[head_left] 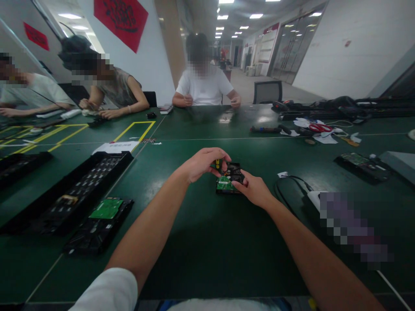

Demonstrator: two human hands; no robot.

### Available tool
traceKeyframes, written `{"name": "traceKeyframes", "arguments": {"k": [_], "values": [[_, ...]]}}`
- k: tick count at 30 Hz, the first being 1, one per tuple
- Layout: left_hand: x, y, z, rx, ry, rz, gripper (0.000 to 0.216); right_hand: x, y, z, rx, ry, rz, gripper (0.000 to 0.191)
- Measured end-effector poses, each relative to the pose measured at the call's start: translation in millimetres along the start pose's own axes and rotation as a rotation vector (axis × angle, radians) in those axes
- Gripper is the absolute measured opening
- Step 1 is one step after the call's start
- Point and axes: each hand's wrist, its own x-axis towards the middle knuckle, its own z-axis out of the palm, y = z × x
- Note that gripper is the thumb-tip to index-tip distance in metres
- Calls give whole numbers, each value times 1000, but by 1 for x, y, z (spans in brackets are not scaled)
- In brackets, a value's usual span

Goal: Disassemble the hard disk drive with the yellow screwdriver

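A hard drive (223, 185) with a green circuit board and a black body lies on the green table in front of me. My left hand (207, 164) arches over its upper left part, fingers closed round a small yellow-and-black screwdriver (217, 164). Most of that tool is hidden by the fingers, and its tip does not show clearly. At the drive's right edge, my right hand (254, 188) grips the body between thumb and fingers.
To the left, another hard drive (106, 209) lies beside a long black tray (81, 194). A third drive (361, 166) is at right, near a white device (314, 198) with a cable. Across the table sits a person (204, 88); two more people work at far left.
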Motion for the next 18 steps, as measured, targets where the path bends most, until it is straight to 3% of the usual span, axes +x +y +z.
{"name": "traceKeyframes", "arguments": {"k": [8,12,18], "values": [[-2,1,3,-100,-59,-41,31,-1,-5,-8,6,-51,-22,50],[-3,4,-2,-48,-124,-23,31,-2,-7,-9,12,-44,-13,50],[-4,5,-4,27,-70,-11,33,-1,-3,-5,4,-44,-6,54]]}}
